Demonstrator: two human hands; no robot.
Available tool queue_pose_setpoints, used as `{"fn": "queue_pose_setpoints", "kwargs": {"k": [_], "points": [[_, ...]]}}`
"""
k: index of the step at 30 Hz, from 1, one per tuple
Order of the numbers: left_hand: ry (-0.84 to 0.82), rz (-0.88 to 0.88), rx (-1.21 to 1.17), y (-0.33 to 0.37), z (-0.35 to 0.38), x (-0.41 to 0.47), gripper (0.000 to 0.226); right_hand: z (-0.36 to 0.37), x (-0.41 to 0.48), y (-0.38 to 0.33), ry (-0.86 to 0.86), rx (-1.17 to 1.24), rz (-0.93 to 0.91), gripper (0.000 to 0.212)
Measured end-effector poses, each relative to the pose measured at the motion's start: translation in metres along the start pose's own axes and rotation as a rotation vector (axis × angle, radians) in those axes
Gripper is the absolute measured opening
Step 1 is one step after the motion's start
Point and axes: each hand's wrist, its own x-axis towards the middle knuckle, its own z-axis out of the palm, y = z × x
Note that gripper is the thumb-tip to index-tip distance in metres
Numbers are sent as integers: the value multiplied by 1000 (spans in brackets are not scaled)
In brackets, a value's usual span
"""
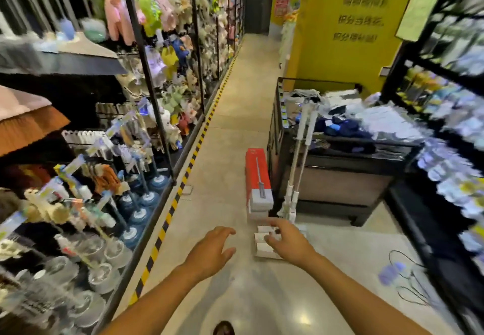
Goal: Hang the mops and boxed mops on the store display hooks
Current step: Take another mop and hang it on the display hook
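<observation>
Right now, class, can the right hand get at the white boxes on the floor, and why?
Probably yes: the right hand is right at the white boxes, fingers spread, nothing in between.

Bright overhead light, floor (235,114) glare, blurred warped edges, sharper centre

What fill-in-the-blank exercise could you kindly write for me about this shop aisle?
The stacked boxed mops lie on the ____.
____ loose mops lean against the black display bin.
The left hand and right hand are both ____, gripping nothing.
The wall behind the bin is ____.
Missing words: floor; two; open; yellow.
</observation>
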Motion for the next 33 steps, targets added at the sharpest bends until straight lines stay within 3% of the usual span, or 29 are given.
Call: {"fn": "queue_pose_setpoints", "kwargs": {"k": [7, 14, 20, 33], "points": [[-88, 98, -21, 58, 24, 120, 54, -64, 32, 66, 120, 18, 194, 45], [-137, 183, -46, 86, 13, 234, 49, -129, 108, 102, 179, 14, 261, 48], [-192, 175, -67, 95, 2, 308, 46, -162, 166, 121, 215, 29, 279, 46], [-121, 148, -80, 130, -2, 443, 51, -243, 308, 173, 168, 19, 222, 49]]}}
